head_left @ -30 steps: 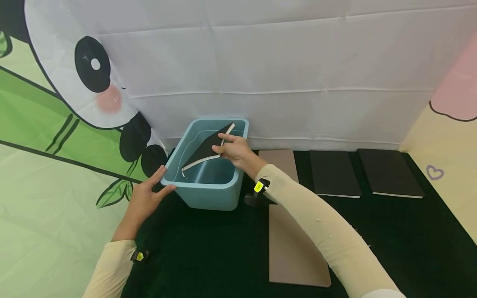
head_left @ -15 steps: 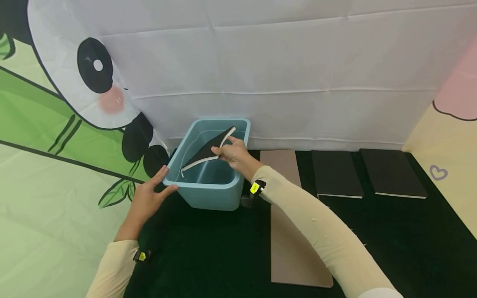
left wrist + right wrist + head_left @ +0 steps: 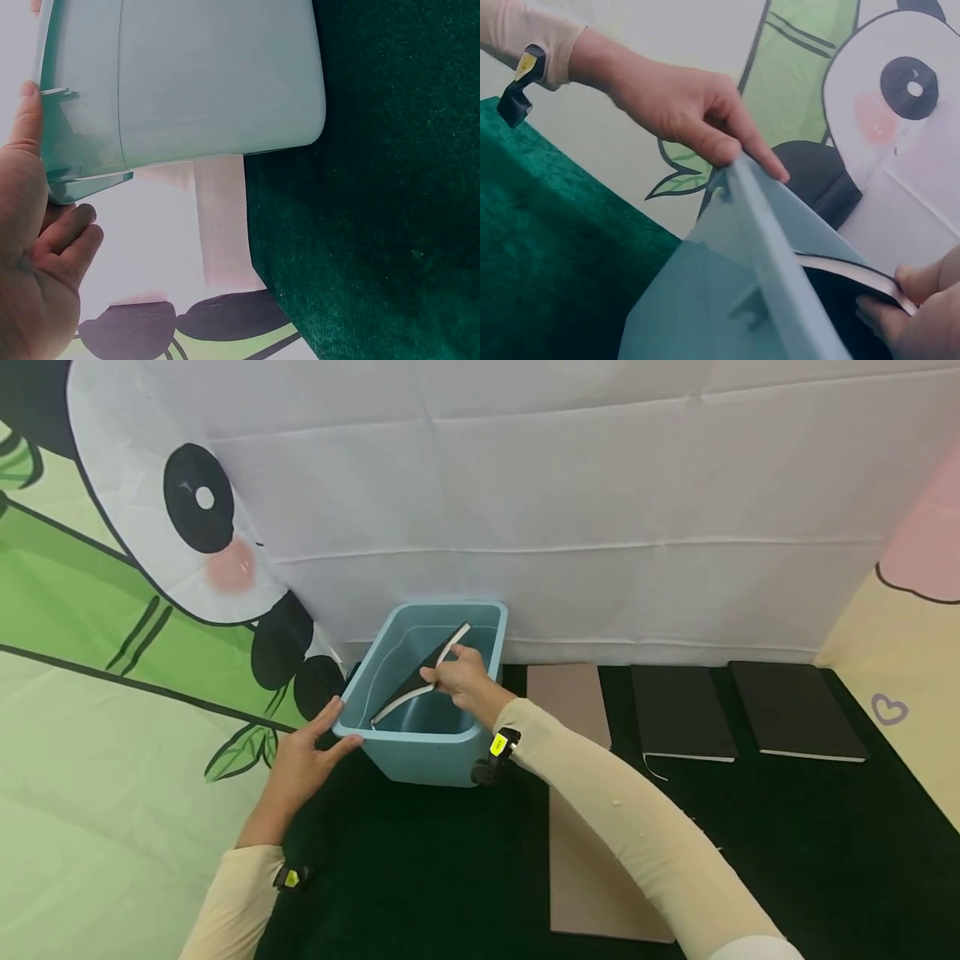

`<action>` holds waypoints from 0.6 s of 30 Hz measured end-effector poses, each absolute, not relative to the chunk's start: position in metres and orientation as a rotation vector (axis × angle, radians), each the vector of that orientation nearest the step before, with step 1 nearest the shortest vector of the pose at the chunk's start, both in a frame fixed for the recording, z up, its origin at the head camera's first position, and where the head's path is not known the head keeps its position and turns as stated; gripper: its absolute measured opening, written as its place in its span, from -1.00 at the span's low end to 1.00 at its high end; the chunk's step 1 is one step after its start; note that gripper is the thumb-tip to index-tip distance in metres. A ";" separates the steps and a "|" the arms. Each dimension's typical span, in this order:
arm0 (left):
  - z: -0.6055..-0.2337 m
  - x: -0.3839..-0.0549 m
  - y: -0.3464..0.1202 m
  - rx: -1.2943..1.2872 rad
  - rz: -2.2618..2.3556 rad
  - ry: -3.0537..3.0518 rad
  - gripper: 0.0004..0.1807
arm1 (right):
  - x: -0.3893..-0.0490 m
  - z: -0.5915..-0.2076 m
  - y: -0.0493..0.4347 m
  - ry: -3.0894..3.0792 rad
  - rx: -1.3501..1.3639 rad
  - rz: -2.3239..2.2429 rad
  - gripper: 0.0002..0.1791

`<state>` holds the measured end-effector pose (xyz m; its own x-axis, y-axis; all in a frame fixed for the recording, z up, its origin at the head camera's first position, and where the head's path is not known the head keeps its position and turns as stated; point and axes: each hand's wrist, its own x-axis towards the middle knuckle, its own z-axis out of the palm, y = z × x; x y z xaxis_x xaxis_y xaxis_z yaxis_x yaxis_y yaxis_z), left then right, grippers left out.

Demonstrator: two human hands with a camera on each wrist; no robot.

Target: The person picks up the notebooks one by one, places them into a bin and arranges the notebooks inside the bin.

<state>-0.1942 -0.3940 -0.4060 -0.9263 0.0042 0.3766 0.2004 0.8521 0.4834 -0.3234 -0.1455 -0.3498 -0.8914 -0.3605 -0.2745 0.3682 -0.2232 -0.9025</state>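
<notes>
A light blue plastic bin (image 3: 420, 760) stands on a dark green cloth. My left hand (image 3: 300, 768) grips its near left corner, with the thumb on the front and the fingers round the side of the rim; the left wrist view shows this hand (image 3: 34, 247) at the bin's edge. My right hand (image 3: 462, 681) reaches over the bin's right rim and pinches a black notebook (image 3: 417, 683) by its edge. This notebook is tilted and bowed inside the bin, white page edges showing. In the right wrist view, the right thumb and fingers (image 3: 922, 289) hold it beside the rim.
Two black notebooks (image 3: 678, 710) lie flat side by side at the back right, a thin ribbon hanging from one. Two pinkish-brown notebooks (image 3: 592, 872) lie partly under my right forearm. A white cloth wall (image 3: 562, 527) rises behind the bin; a panda-print sheet (image 3: 135, 793) borders the left.
My right hand has moved slightly down and left with the black notebook, which now sits lower and steeper in the bin. My left hand keeps its grip on the rim.
</notes>
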 end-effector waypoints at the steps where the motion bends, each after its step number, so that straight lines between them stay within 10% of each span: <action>1: -0.406 -0.194 -0.394 -0.152 -0.750 -2.665 -0.18 | -0.322 -0.351 -0.147 1.608 0.009 -2.136 -0.07; 18: -0.406 -0.194 -0.393 -0.137 -0.759 -2.670 -0.17 | -0.304 -0.345 -0.143 1.741 -0.078 -2.001 -0.11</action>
